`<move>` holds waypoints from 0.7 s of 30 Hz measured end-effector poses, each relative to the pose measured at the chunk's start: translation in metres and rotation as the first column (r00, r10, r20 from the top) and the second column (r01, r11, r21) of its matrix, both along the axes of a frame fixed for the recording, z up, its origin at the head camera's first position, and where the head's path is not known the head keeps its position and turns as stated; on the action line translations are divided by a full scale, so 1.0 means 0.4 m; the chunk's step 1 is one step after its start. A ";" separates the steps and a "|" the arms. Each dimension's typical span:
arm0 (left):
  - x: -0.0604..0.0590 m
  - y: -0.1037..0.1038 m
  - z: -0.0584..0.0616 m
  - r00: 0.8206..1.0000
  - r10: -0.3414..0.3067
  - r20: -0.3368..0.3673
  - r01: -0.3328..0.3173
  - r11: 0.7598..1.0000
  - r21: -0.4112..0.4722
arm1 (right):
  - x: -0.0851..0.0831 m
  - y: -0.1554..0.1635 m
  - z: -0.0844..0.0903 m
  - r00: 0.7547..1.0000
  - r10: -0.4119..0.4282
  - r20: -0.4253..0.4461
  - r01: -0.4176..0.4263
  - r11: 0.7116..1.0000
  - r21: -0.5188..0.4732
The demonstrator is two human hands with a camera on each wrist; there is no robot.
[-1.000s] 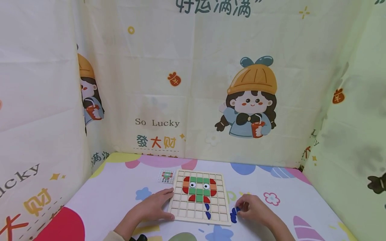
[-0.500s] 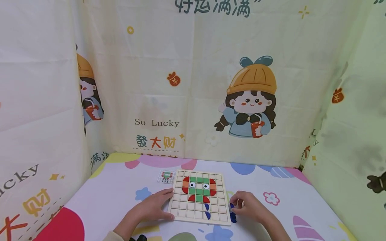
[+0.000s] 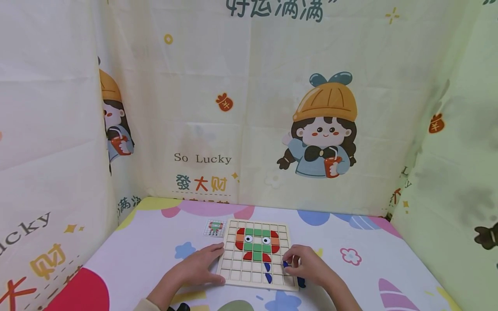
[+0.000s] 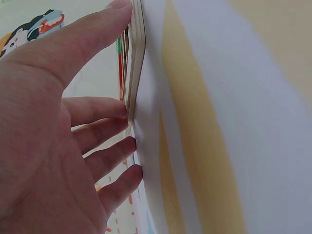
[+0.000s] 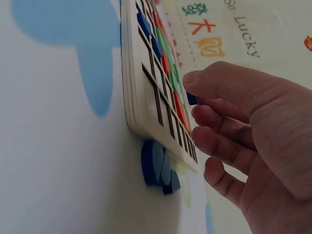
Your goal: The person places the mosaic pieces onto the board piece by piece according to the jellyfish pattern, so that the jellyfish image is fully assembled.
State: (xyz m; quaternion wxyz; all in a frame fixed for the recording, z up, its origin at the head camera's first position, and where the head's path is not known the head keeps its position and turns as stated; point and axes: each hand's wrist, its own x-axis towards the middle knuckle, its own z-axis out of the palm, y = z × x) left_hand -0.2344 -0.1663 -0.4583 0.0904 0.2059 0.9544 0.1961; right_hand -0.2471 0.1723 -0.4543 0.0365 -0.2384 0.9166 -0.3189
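Here your table [image 3: 148, 250] carries a wooden grid board [image 3: 254, 255] partly filled with red, green and orange tiles. Your left hand [image 3: 200, 267] lies flat against the board's left edge, fingers straight, thumb along the near corner, gripping nothing. Your right hand [image 3: 305, 265] hovers over the board's right side, pinching a small blue piece [image 5: 191, 99] between thumb and forefinger, just above the grid. A few loose blue pieces [image 5: 158, 167] lie on the table against the board's right edge. A small pattern card [image 3: 215, 227] sits by the far left corner.
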 end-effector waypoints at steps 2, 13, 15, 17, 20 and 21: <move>0.001 0.000 0.001 1.000 -0.001 0.000 0.001 1.000 0.000 | 0.001 -0.012 0.001 1.000 0.012 -0.010 -0.012 1.000 0.000; 0.001 0.000 0.002 1.000 -0.001 0.006 0.001 1.000 0.000 | -0.004 -0.083 -0.008 1.000 0.024 -0.010 -0.024 1.000 0.005; 0.001 0.000 0.002 1.000 0.001 0.007 -0.001 1.000 -0.002 | -0.004 -0.095 -0.007 1.000 0.020 -0.017 -0.020 1.000 0.015; 0.001 0.000 0.001 1.000 -0.001 0.003 0.001 1.000 -0.004 | -0.004 -0.107 -0.006 0.999 0.017 -0.034 -0.016 0.999 0.027; 0.001 0.000 0.003 1.000 -0.012 -0.009 0.012 1.000 -0.005 | -0.006 -0.125 -0.004 0.999 0.002 -0.052 0.001 0.998 0.057; 0.001 -0.001 0.004 1.000 -0.015 -0.013 0.015 1.000 -0.005 | -0.006 -0.130 -0.003 0.998 0.000 -0.055 0.004 0.998 0.062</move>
